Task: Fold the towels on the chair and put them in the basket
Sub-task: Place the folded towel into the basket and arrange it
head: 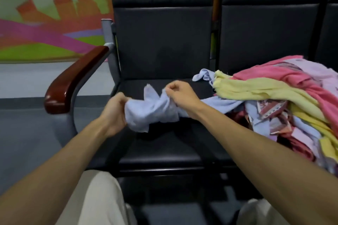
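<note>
Black chair seat (161,153); two hands (114,113) (180,93) gripping one blue towel (151,111)

No legible txt — none readable.

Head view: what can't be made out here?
Out of frame: the basket.
Cut by the right edge: heap of pink, yellow and lilac towels, count unclear.
Buried in that heap: far end of the crumpled light blue towel.
Under that towel: fingertips of the left hand.
</note>
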Tool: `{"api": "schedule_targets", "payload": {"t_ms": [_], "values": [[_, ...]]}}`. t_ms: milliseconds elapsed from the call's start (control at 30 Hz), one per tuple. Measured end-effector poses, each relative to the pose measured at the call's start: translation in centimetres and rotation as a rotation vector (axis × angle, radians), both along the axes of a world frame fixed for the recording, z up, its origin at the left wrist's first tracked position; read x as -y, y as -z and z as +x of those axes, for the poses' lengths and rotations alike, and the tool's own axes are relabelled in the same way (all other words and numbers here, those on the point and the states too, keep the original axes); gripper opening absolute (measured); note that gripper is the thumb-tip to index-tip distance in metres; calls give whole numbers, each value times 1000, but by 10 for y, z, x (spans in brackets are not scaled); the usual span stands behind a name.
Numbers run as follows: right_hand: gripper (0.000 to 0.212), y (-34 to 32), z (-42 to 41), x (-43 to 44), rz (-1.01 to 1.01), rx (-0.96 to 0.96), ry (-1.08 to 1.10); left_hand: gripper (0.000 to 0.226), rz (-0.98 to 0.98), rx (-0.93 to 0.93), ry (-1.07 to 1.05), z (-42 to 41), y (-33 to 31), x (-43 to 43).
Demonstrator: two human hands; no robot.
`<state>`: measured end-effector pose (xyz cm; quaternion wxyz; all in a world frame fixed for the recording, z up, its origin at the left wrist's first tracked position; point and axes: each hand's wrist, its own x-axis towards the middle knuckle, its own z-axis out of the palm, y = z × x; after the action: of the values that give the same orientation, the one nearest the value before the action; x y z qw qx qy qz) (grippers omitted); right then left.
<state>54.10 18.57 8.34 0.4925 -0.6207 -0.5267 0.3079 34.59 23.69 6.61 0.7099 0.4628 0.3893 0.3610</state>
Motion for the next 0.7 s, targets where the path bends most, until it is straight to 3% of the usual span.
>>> {"api": "schedule_targets", "payload": {"t_ms": [133,200,267,333,433,567,700], "values": [[6,25,15,31,-503,-33,-518,25,71,-651,258,-14,19,4],[13,30,30,37,-560,21,-472,25,239,-914,281,-5,24,-3],[18,38,52,37,-540,79,-217,25,524,-1102,203,14,30,-11],[31,47,80,38,-591,259,-8,15,777,-1107,112,39,36,-15],[49,59,125,42,-722,549,177,13,978,-1006,151,86,57,-18],[49,70,156,42,-706,756,384,33,932,-1104,289,140,83,-21],[54,85,151,29,-713,761,382,31,894,-1167,253,157,96,-31]]}}
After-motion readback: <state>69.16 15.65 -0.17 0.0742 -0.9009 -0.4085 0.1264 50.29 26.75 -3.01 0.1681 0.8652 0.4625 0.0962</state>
